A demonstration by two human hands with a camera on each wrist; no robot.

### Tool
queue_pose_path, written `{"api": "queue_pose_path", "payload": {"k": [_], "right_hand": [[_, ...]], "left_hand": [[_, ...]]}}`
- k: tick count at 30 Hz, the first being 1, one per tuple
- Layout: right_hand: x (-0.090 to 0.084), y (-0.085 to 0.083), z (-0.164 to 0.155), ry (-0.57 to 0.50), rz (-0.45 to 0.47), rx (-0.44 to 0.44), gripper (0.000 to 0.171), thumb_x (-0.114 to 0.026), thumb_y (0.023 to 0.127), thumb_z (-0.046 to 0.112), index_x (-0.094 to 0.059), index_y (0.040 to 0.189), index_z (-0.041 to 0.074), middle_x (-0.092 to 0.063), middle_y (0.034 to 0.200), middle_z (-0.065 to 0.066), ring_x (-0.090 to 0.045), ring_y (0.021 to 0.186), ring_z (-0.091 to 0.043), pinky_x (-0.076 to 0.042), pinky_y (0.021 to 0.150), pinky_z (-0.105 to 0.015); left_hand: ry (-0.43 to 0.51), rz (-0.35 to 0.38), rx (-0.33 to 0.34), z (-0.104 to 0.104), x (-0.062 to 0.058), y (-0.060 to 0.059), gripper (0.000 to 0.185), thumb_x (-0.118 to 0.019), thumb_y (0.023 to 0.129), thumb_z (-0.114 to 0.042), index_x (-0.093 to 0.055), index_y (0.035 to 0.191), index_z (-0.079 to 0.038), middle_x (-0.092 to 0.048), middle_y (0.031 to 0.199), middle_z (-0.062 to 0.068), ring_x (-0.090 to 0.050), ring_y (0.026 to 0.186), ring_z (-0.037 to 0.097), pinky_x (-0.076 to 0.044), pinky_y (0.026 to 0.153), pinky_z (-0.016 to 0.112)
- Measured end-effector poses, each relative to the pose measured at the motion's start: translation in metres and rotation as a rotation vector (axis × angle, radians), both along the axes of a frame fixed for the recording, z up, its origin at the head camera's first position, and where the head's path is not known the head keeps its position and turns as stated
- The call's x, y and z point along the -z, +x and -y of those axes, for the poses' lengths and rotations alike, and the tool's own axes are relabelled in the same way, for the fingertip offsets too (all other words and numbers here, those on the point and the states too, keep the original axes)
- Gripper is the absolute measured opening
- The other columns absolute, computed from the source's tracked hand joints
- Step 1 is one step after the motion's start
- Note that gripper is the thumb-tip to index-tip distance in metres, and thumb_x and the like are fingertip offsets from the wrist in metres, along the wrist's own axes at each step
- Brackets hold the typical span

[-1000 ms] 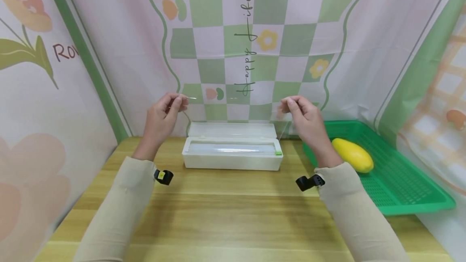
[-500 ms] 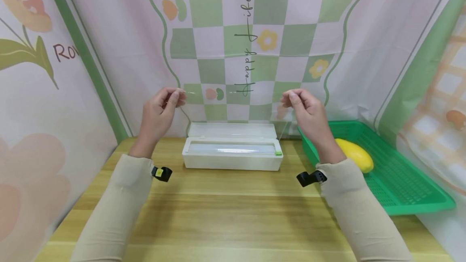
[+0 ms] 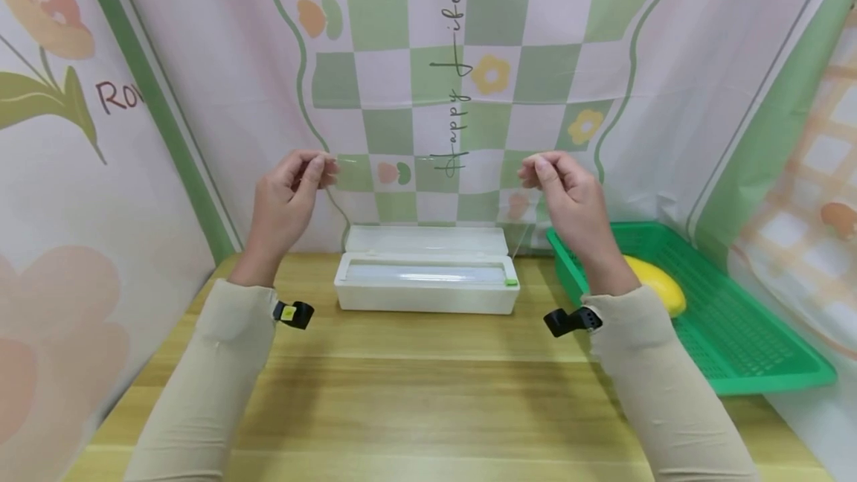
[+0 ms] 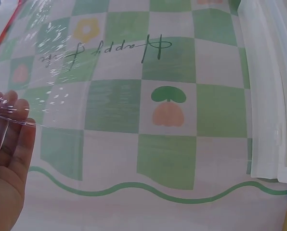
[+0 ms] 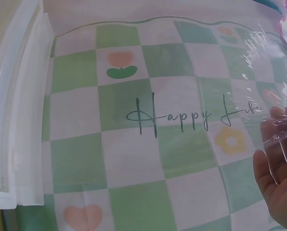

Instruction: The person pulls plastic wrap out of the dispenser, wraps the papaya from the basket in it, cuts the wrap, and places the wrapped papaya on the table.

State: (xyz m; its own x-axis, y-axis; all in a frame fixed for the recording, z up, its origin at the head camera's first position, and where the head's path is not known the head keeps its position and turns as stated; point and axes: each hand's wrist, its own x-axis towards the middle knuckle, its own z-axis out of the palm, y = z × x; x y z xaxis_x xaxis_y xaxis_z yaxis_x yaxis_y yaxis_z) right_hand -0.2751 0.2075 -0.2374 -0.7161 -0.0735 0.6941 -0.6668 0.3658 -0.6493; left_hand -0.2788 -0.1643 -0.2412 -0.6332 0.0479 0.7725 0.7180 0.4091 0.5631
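Observation:
A clear sheet of cling film (image 3: 428,195) stretches upward from the white dispenser box (image 3: 427,281) on the wooden table. My left hand (image 3: 294,188) pinches the film's upper left corner, and my right hand (image 3: 559,188) pinches the upper right corner; both are raised above the box, level with each other. In the left wrist view the crinkled film (image 4: 42,72) lies over my fingers (image 4: 11,130). In the right wrist view the film (image 5: 264,57) wraps my fingertips (image 5: 280,139). The box's lid (image 3: 425,238) stands open.
A green plastic tray (image 3: 736,348) sits at the right of the table with a yellow mango (image 3: 659,292) in it, partly behind my right wrist. Patterned cloth walls close in the back and both sides. Bare wooden tabletop (image 3: 428,393) lies in front of the box.
Both hands have risen, drawing more film up out of the box. The right forearm now covers more of the mango.

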Motion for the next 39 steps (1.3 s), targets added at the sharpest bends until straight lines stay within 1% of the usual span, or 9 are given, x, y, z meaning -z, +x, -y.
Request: {"api": "queue_pose_path", "payload": {"k": [8,12,16,19,25,27,32,36,39], "right_hand": [[-0.004,0.000,0.003,-0.020,-0.012,-0.022,0.030,-0.046,0.108,0.026,-0.066,0.115,0.004,-0.067,0.106,-0.012,-0.062,0.096,-0.020,-0.050,0.090,-0.031],[-0.006,0.001,0.003,-0.019,-0.015,-0.024,0.030,-0.046,0.108,0.026,-0.066,0.115,0.004,-0.067,0.105,-0.013,-0.062,0.095,-0.019,-0.050,0.087,-0.030],[-0.003,0.003,0.002,-0.018,-0.028,-0.050,0.028,-0.046,0.108,0.022,-0.066,0.115,0.004,-0.067,0.104,-0.010,-0.062,0.093,-0.020,-0.051,0.083,-0.027],[0.000,0.005,0.000,-0.021,-0.044,-0.088,0.027,-0.046,0.108,0.018,-0.065,0.115,0.000,-0.067,0.104,-0.009,-0.063,0.091,-0.020,-0.052,0.082,-0.025],[0.007,0.013,-0.003,-0.047,-0.057,-0.144,0.028,-0.046,0.107,0.012,-0.061,0.115,-0.011,-0.065,0.103,-0.015,-0.063,0.087,-0.023,-0.056,0.075,-0.024],[0.009,0.015,-0.003,-0.052,-0.052,-0.137,0.028,-0.046,0.107,0.012,-0.062,0.115,-0.010,-0.066,0.102,-0.013,-0.063,0.086,-0.022,-0.056,0.072,-0.024],[0.014,0.021,-0.004,-0.039,-0.045,-0.115,0.025,-0.046,0.107,0.011,-0.063,0.116,-0.005,-0.068,0.100,-0.007,-0.063,0.082,-0.020,-0.054,0.066,-0.023],[0.018,0.025,-0.005,-0.052,-0.052,-0.134,0.024,-0.045,0.107,0.007,-0.062,0.116,-0.008,-0.068,0.100,-0.009,-0.063,0.079,-0.019,-0.054,0.063,-0.023],[0.020,0.027,-0.006,-0.054,-0.070,-0.146,0.024,-0.045,0.106,0.005,-0.062,0.115,-0.009,-0.067,0.100,-0.009,-0.063,0.079,-0.017,-0.054,0.062,-0.022]], "left_hand": [[0.025,-0.019,0.015,0.003,-0.002,0.001,0.027,-0.051,0.106,-0.018,-0.068,0.112,0.002,-0.071,0.101,0.009,-0.067,0.089,0.011,-0.055,0.083,0.022],[0.020,-0.022,0.012,0.004,-0.002,0.002,0.027,-0.051,0.106,-0.018,-0.067,0.112,0.002,-0.070,0.101,0.009,-0.066,0.089,0.009,-0.055,0.083,0.022],[0.014,-0.029,0.017,0.006,0.001,0.003,0.026,-0.051,0.106,-0.018,-0.067,0.112,0.002,-0.070,0.101,0.010,-0.066,0.088,0.009,-0.055,0.082,0.022],[0.008,-0.035,0.027,0.007,0.003,0.006,0.025,-0.051,0.106,-0.016,-0.067,0.112,0.003,-0.070,0.101,0.011,-0.066,0.088,0.011,-0.055,0.080,0.022],[-0.009,-0.058,0.060,0.010,0.009,0.015,0.024,-0.050,0.106,-0.013,-0.066,0.113,0.004,-0.069,0.102,0.015,-0.066,0.089,0.020,-0.055,0.077,0.022],[-0.009,-0.065,0.068,0.011,0.011,0.017,0.023,-0.050,0.106,-0.011,-0.065,0.112,0.004,-0.069,0.101,0.014,-0.065,0.089,0.020,-0.055,0.076,0.022],[-0.012,-0.099,0.077,0.014,0.016,0.022,0.020,-0.050,0.105,-0.006,-0.066,0.110,0.004,-0.065,0.096,0.010,-0.063,0.085,0.015,-0.054,0.074,0.021],[-0.027,-0.113,0.070,0.014,0.018,0.026,0.019,-0.051,0.105,-0.005,-0.067,0.111,0.002,-0.064,0.096,0.010,-0.062,0.087,0.012,-0.054,0.077,0.020],[-0.026,-0.106,0.078,0.014,0.019,0.029,0.020,-0.050,0.105,-0.004,-0.067,0.113,0.000,-0.063,0.099,0.010,-0.062,0.089,0.014,-0.055,0.080,0.021]]}}
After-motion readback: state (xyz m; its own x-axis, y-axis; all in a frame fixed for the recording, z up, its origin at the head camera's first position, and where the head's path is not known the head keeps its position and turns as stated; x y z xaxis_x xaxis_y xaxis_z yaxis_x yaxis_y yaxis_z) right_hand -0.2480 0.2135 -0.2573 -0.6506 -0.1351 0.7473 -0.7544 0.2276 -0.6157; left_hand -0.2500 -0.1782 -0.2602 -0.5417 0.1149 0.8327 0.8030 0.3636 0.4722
